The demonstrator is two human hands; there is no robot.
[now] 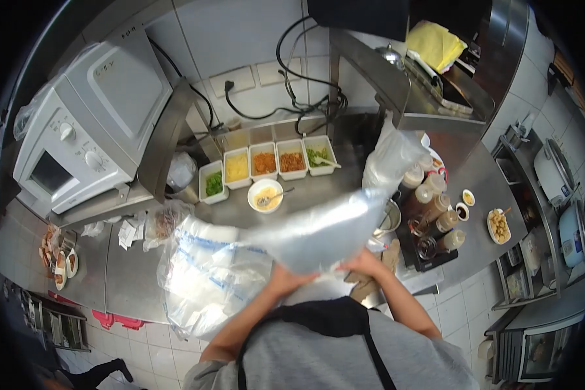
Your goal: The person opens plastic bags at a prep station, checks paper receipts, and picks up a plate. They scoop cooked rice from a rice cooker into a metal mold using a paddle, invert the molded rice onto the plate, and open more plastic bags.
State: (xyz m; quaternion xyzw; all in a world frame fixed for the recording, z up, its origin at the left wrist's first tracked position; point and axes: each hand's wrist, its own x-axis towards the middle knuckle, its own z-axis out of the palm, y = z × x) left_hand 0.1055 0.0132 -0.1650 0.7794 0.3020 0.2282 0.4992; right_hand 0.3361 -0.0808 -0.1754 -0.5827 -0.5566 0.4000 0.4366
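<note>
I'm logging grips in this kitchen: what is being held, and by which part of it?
A clear plastic sheet or bag, held at its near edge by both the left hand and the right hand.

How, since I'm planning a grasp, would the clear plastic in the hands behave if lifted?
The clear plastic is probably floppy: it looks thin and curves. It may be light for its size, being broad and filmy. Its sheen hints at slipperiness.

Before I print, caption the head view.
Left hand and right hand hold clear plastic over a metal counter, near five white tubs.
</note>
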